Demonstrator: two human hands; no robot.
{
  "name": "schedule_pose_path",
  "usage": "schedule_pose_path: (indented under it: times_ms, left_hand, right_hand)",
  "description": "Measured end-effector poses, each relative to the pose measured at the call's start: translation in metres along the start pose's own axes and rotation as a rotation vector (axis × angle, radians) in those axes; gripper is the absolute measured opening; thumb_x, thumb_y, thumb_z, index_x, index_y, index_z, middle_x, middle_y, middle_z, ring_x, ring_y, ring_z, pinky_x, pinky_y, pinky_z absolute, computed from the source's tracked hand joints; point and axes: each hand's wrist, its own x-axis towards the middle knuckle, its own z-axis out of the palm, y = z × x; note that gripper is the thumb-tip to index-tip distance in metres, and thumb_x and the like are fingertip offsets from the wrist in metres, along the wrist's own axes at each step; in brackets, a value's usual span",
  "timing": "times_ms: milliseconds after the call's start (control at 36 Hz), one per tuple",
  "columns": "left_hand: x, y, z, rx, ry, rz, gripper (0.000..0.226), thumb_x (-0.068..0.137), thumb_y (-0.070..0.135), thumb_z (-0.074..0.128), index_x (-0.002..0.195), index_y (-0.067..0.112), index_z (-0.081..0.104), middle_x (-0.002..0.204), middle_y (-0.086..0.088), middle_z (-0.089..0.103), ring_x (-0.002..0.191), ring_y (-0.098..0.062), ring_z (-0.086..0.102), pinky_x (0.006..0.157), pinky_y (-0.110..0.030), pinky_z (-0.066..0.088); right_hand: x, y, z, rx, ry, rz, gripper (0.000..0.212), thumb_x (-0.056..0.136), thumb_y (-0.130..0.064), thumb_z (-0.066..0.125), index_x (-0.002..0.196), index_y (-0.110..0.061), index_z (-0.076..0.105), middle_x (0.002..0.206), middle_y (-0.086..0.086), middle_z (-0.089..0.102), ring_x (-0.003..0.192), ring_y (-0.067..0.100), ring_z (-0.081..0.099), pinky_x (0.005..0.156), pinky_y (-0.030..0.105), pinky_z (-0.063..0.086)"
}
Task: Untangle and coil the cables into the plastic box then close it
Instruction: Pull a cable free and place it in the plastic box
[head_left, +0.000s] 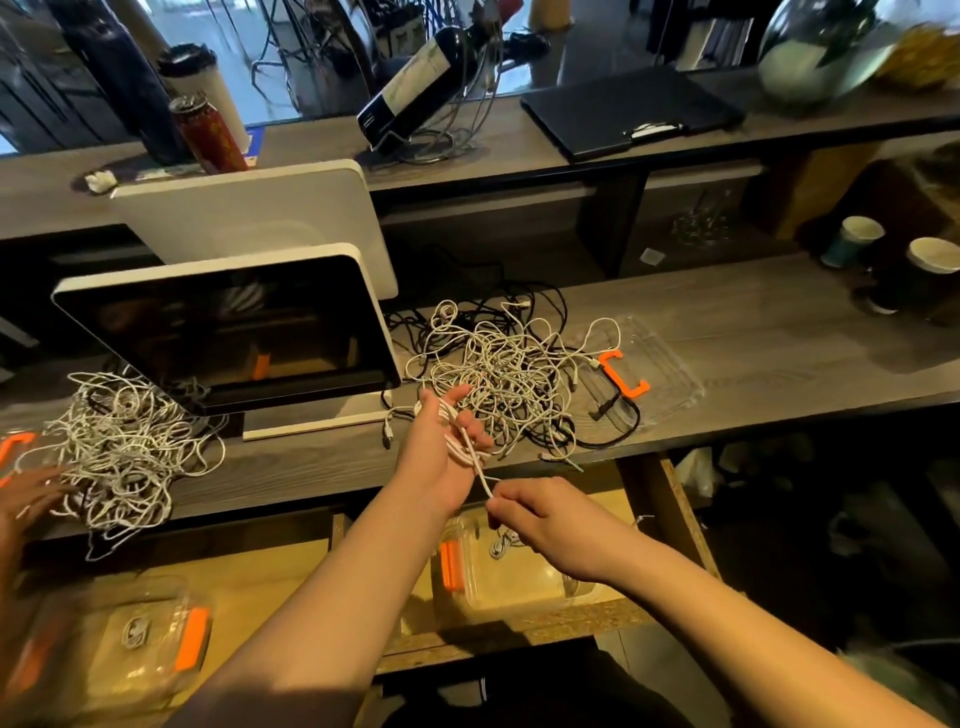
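The fingers (470, 431) of the left hand (441, 447) are held straight, palm up, with turns of white cable (460, 447) wound around them at frame center. The right hand (540, 512), just below and right, pinches the free end of that cable between curled fingers, the strand taut between both hands. Behind the left hand, a tangle (511, 376) of white and black cables lies on the wooden surface (753, 343), its right edge spilling onto a clear lid (660, 369) with an orange clip (623, 373). Below the right hand, on a lower shelf, sits an open plastic box (498, 582) with an orange latch and a small coil inside. At left, another person's hand (26, 493) touches a second pile (124, 452) beside a monitor (228, 327).
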Motion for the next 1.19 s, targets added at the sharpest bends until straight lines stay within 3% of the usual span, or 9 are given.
schedule_pose_path:
  times_ms: [111,250,444,500,639,806,889,1000,1194]
  left_hand:
    - [-0.003,0.008,0.000,-0.151,-0.014,-0.112,0.044,0.108,0.044,0.033,0.100,0.012,0.062,0.069,-0.001,0.053,0.062,-0.015,0.052,0.066,-0.029,0.044]
    - [-0.001,0.006,-0.004,-0.181,-0.006,-0.180,0.045,0.108,0.043,0.034,0.104,0.010,0.064,0.069,-0.003,0.055,0.060,-0.013,0.050,0.061,-0.027,0.049]
    - [-0.004,0.000,-0.004,-0.038,-0.119,-0.116,0.048,0.109,0.042,0.029,0.118,0.010,0.063,0.085,-0.010,0.071,0.089,-0.026,0.069,0.092,-0.043,0.051]
    - [-0.007,-0.007,0.000,0.111,-0.176,-0.084,0.051,0.108,0.045,0.027,0.127,0.012,0.061,0.098,-0.010,0.074,0.101,-0.025,0.067,0.093,-0.039,0.047]
    - [-0.019,-0.017,0.017,0.453,-0.230,0.030,0.053,0.105,0.053,0.029,0.117,0.028,0.074,0.128,-0.001,0.069,0.107,-0.020,0.062,0.096,-0.041,0.048]
    - [-0.030,-0.019,0.031,0.649,-0.304,0.135,0.048,0.102,0.062,0.027,0.118,0.047,0.070,0.105,-0.015,0.068,0.092,-0.033,0.063,0.056,-0.038,0.056]
    - [-0.027,-0.023,0.033,0.671,-0.239,0.260,0.047,0.104,0.058,0.029,0.114,0.044,0.073,0.094,-0.006,0.072,0.096,-0.019,0.067,0.075,-0.031,0.052]
    - [-0.025,-0.027,0.035,0.537,-0.069,0.330,0.041,0.103,0.049,0.043,0.104,0.027,0.077,0.076,0.001,0.070,0.074,-0.010,0.067,0.063,-0.024,0.051]
    - [-0.013,-0.020,0.024,0.106,-0.182,0.017,0.042,0.082,0.034,0.066,0.115,0.007,0.065,0.050,0.008,0.032,0.056,-0.010,0.044,0.085,-0.034,0.044]
  right_hand:
    - [0.004,0.009,0.000,-0.047,0.065,0.080,0.031,0.104,-0.034,0.046,0.082,-0.021,0.064,0.066,-0.007,0.057,0.060,0.005,0.049,0.061,0.031,0.040]
    - [0.012,0.019,-0.001,-0.102,0.136,0.195,0.033,0.102,-0.033,0.047,0.076,-0.023,0.063,0.062,-0.006,0.056,0.060,0.009,0.050,0.062,0.033,0.040]
    - [0.015,0.030,-0.009,-0.110,0.110,0.286,0.031,0.097,-0.027,0.051,0.078,-0.014,0.072,0.058,-0.002,0.060,0.060,0.017,0.061,0.067,0.035,0.051]
    - [0.015,0.033,-0.008,0.021,0.030,0.192,0.018,0.095,-0.021,0.055,0.093,-0.020,0.072,0.072,0.002,0.069,0.070,0.019,0.068,0.075,0.039,0.055]
    - [0.013,0.024,-0.010,0.781,0.030,0.022,0.041,0.090,-0.020,0.061,0.129,-0.013,0.052,0.103,0.008,0.067,0.080,0.030,0.067,0.076,0.041,0.056]
    - [0.021,0.017,-0.014,0.865,0.194,-0.009,0.033,0.097,-0.045,0.051,0.115,-0.018,0.060,0.075,0.007,0.057,0.045,0.017,0.048,0.051,0.028,0.046]
    - [0.020,0.015,-0.014,0.851,0.188,-0.042,0.022,0.101,-0.035,0.048,0.105,-0.016,0.058,0.062,-0.001,0.053,0.042,0.012,0.040,0.044,0.024,0.036]
    - [0.021,0.016,-0.021,0.829,0.203,-0.032,0.020,0.104,-0.032,0.047,0.092,-0.027,0.062,0.060,-0.005,0.047,0.048,0.006,0.039,0.046,0.018,0.032]
    - [0.019,0.035,-0.039,0.703,0.154,-0.040,0.015,0.098,-0.031,0.058,0.096,-0.018,0.063,0.063,0.000,0.047,0.050,0.014,0.036,0.045,0.022,0.027]
